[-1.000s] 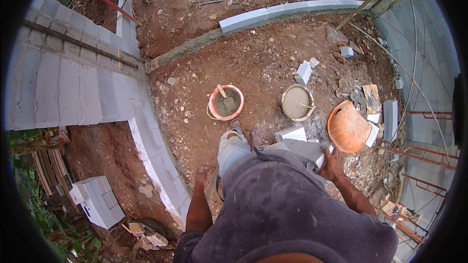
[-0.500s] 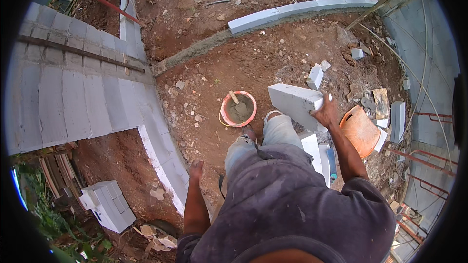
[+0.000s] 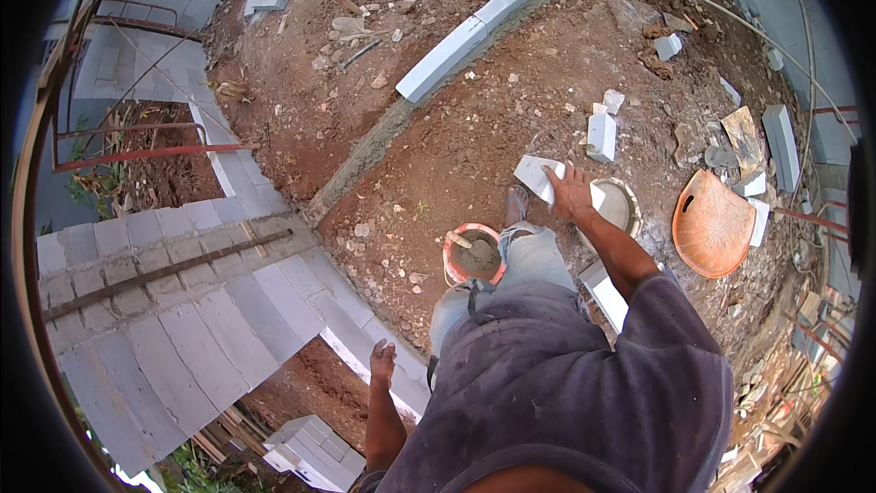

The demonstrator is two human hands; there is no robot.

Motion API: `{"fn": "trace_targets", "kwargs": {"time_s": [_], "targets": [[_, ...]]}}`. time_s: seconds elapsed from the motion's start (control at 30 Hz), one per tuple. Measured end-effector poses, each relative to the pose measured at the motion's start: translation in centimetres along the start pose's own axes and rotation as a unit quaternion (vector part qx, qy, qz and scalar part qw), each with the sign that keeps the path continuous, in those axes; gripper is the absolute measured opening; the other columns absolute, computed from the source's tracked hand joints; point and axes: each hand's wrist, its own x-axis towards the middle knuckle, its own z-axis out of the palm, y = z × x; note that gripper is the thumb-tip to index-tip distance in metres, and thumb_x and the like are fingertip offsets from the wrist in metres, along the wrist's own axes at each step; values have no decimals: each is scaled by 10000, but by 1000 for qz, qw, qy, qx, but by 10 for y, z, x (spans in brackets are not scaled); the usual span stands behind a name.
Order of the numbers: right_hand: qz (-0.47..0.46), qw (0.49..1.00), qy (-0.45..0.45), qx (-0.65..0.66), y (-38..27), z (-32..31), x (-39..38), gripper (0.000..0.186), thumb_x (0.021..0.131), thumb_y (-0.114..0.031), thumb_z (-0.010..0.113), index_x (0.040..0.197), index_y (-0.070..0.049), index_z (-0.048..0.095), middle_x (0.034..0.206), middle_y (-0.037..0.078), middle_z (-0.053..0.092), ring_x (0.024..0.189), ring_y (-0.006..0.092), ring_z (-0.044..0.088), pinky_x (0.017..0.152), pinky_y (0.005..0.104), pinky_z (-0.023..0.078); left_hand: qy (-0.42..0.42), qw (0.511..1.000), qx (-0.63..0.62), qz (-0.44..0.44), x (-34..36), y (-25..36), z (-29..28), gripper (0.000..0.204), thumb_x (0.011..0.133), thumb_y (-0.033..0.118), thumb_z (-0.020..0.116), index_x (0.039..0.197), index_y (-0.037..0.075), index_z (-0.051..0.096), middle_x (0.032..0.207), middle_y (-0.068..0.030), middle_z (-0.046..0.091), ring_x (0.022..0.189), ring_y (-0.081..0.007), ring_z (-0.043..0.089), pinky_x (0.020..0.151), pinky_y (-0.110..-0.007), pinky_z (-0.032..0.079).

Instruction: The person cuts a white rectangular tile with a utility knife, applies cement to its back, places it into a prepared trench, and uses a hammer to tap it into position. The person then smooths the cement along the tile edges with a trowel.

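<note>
Filling the grasp of the person's right hand (image 3: 572, 196), one white rectangular wall block (image 3: 535, 177), held out ahead of the body near a foot (image 3: 517, 205) and, as viewed, just beside a pale-rimmed mortar bucket (image 3: 638, 210), partly covered by hand and forearm (image 3: 622, 251). Nearer the legs (image 3: 534, 263), one red-rimmed bucket (image 3: 447, 257) of grey mortar (image 3: 478, 260), a wooden tool handle (image 3: 459, 239) at its edge; to the side, the left hand (image 3: 383, 361), empty, fingers slightly parted, seen against a low block wall (image 3: 339, 309). Farther out, one orange slotted pan (image 3: 716, 224) on the dirt (image 3: 511, 119) at right; ahead, one course of pale blocks (image 3: 452, 53) along a mortar strip (image 3: 365, 157).
</note>
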Motion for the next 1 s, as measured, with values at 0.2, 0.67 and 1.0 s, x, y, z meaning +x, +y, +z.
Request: {"fn": "trace_targets", "kwargs": {"time_s": [0.2,0.67,1.0], "targets": [[14,999,-16,26,23,32,25,951,699,-353,831,1550,-297,409,1385,237,486,1275,419,472,1106,552,341,-101,953,66,277,32,217,81,716,980,256,699,1551,-11,359,1399,-190,584,1231,-281,594,1044,-395,465],[127,974,87,165,27,37,34,777,899,-291,661,1601,-230,332,1538,135,477,1498,345,350,1259,551,204,-356,528,537,553,58,491,476,1374,622,277,975,1648,158,70,1607,-414,80,1477,-544,280,1182,-505,367],[826,387,44,408,-195,210,-173,668,865,-261,732,1446,-40,488,1340,299,599,1227,451,595,1026,490,503,-270,442,587,622,151,546,479,1371,663,163,951,1620,46,-24,1539,-457,95,1435,-560,264,1206,-546,270]]}}
